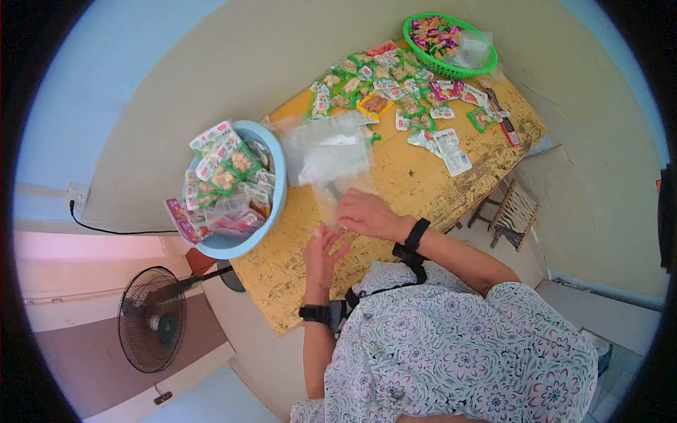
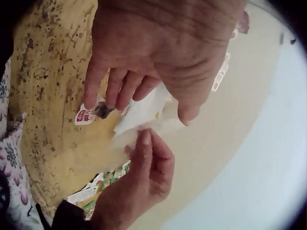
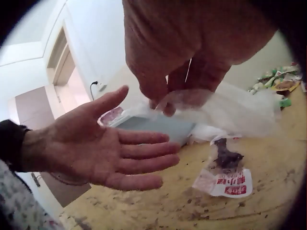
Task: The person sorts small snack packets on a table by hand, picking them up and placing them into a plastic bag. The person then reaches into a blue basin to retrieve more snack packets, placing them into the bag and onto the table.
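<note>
My right hand (image 1: 368,215) pinches the edge of a clear plastic bag (image 3: 240,112) between thumb and fingers, over the near part of the table. Beside it my left hand (image 1: 321,262) is spread with fingers straight and palm turned toward the bag; in the right wrist view this hand (image 3: 105,148) holds nothing. Below the bag, a small clear packet (image 3: 228,158) with dark food inside and red print on white lies on the tabletop. Just beyond the hands is a pile of flat clear bags (image 1: 335,151).
A blue basin (image 1: 280,180) heaped with snack packets stands at the left. Green-edged packets (image 1: 349,86) cover the back of the yellow table (image 1: 416,190). A green basket (image 1: 451,70) of purple-wrapped pieces sits at the far corner. A black fan (image 1: 153,319) stands left of the table.
</note>
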A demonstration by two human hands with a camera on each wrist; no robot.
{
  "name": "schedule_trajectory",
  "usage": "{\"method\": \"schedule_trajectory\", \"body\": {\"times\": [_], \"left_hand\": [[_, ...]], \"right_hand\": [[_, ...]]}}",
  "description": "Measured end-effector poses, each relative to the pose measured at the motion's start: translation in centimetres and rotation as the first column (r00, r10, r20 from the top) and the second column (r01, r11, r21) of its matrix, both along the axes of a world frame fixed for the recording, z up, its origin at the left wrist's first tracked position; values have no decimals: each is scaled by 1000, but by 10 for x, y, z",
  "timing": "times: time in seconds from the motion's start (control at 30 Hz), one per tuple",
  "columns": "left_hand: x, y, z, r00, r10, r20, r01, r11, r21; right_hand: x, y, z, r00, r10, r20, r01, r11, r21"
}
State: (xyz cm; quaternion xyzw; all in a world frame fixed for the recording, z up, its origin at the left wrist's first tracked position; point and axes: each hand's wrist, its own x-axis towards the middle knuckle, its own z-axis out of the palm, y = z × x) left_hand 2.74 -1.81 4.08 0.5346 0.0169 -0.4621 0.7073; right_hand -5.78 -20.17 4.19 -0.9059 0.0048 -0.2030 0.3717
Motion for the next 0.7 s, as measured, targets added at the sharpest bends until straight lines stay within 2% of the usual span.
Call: {"method": "schedule_trajectory", "body": {"times": [0.1,0.2,0.3,0.4,0.5,0.6,0.7], "left_hand": [[12,8,-20,997,-11,-81,9,999,-33],[10,20,-38,998,-4,58,0,998,69],[9,33,-49,994,-75,83,62,986,154],[12,46,-68,979,-35,203,-2,984,176],[25,69,-75,964,-25,266,-3,994,105],[41,87,-64,959,-110,259,74,987,146],[49,90,-40,946,-182,269,146,978,150]], "right_hand": [[-6,26,-12,974,220,-51,-221,975,-19],[-8,45,-21,930,365,52,-365,931,-3],[-7,52,-23,859,443,-258,-457,889,5],[-9,49,-12,760,468,-452,-475,874,105],[-9,39,-15,932,252,-262,-187,950,250],[0,21,-22,986,-72,-151,113,953,280],[7,5,-41,993,-83,-85,95,986,139]]}}
